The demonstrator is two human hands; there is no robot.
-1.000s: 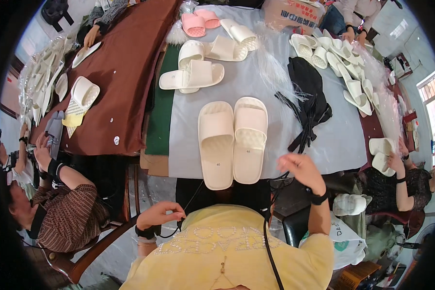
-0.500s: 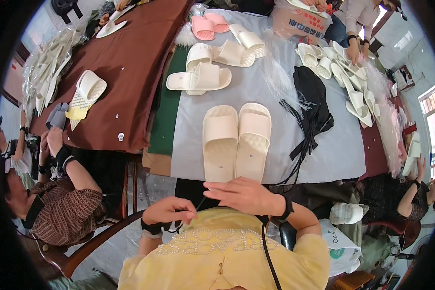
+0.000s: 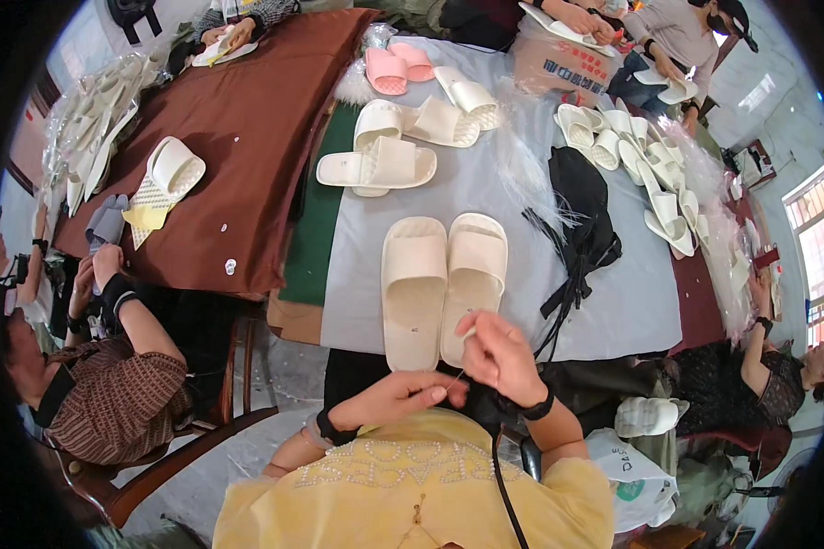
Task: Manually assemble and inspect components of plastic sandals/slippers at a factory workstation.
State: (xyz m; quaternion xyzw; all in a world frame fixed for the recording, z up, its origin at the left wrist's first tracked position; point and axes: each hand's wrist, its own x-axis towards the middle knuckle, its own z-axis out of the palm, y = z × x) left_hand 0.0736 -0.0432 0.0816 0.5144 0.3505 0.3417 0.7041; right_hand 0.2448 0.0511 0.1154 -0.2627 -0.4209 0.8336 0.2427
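A pair of cream slippers lies side by side before me on the grey cloth: the left slipper [image 3: 414, 274] and the right slipper [image 3: 475, 265]. My right hand [image 3: 504, 359] is over the heel of the right slipper, fingers pinched. Just below the table edge is my left hand [image 3: 398, 395], its thumb and fingers drawn together and the fingertips smeared by motion. Something thin, like a thread or needle, shows faintly between the hands; I cannot make out its kind. Beyond the pair, more cream slippers [image 3: 403, 163] lie partly stacked.
Pink slippers [image 3: 386, 71] lie at the back. To the right are black straps [image 3: 579, 197], clear plastic threads [image 3: 522, 146] and a heap of cream slippers [image 3: 659, 174]. A brown-covered table [image 3: 247, 137] adjoins on the left. Co-workers handle slippers around the tables.
My right hand has risen from near my left hand to over the right slipper and pinched. My left hand has shifted right. The slippers appear lower in view.
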